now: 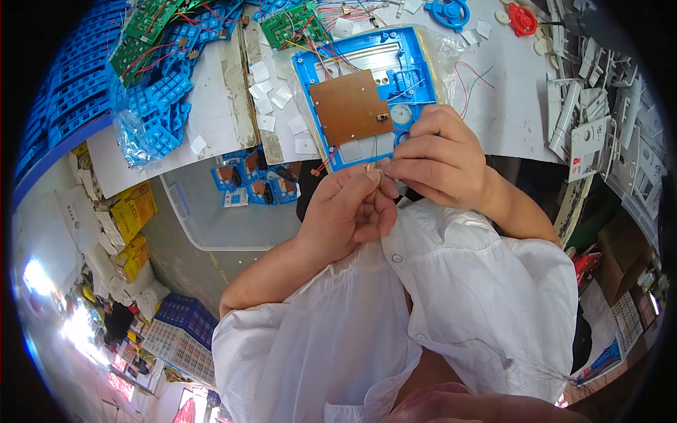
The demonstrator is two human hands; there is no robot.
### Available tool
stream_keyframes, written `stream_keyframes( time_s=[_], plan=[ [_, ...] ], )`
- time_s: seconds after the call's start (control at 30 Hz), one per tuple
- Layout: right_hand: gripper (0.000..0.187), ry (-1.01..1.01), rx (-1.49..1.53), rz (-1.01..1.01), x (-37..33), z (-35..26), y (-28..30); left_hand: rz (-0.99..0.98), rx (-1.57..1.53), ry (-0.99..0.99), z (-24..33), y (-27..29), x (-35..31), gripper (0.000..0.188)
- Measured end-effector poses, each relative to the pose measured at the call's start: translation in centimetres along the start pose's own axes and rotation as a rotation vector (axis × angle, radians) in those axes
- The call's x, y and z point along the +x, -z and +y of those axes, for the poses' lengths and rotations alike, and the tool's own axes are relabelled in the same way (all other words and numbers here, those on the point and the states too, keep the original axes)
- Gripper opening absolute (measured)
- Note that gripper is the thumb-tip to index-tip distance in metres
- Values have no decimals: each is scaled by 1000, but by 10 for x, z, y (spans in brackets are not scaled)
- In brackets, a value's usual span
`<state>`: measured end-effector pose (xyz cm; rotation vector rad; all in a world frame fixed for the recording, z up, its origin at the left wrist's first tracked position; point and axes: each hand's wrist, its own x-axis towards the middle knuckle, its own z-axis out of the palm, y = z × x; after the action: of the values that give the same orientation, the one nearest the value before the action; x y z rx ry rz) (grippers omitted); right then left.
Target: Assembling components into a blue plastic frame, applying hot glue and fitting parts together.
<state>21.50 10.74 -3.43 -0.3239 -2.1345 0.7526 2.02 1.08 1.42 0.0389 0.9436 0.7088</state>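
Observation:
My left hand (350, 210) and my right hand (443, 156) meet just below the near edge of a blue plastic housing (417, 44). Fingers of both are closed in a pinch around something tiny, too small to name. A brown circuit board (347, 106) lies inside the open housing, with a small black switch (382, 117) at its right edge. Thin coloured wires run from the board's far side toward a green circuit board (295, 27). Beside my left hand, a red wire end (321, 169) hangs over the housing's near left corner.
Blue keypad pieces (159, 99) and green boards (144, 25) pile up at the left. Below the table, a clear bin (204, 236) holds several blue assemblies (257, 185). White plastic parts (589, 106) heap at the right. Red (522, 20) and blue (448, 13) ring-shaped parts lie at the back.

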Motion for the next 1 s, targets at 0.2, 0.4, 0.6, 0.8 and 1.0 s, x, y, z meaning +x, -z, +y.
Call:
stream_keyframes(
  time_s=[0.2, 0.4, 0.6, 0.8, 1.0],
  plan=[
    [35, -14, -4, -17, -1, 1, 4, -61, 77, -55, 2, 5, -7, 29],
    [33, -30, -18, -30, -4, -1, 1, 22, 93, -114, -3, 9, -4, 22],
    [30, -15, -4, -19, -6, 1, -2, 35, 62, -144, -4, 10, -2, 21],
    [31, 11, -20, 5, 0, 1, -1, 1, 45, -154, -4, 12, -1, 20],
    [31, -3, 4, 1, -3, 0, -1, 0, -39, -93, -1, 11, -1, 18]
  ],
)
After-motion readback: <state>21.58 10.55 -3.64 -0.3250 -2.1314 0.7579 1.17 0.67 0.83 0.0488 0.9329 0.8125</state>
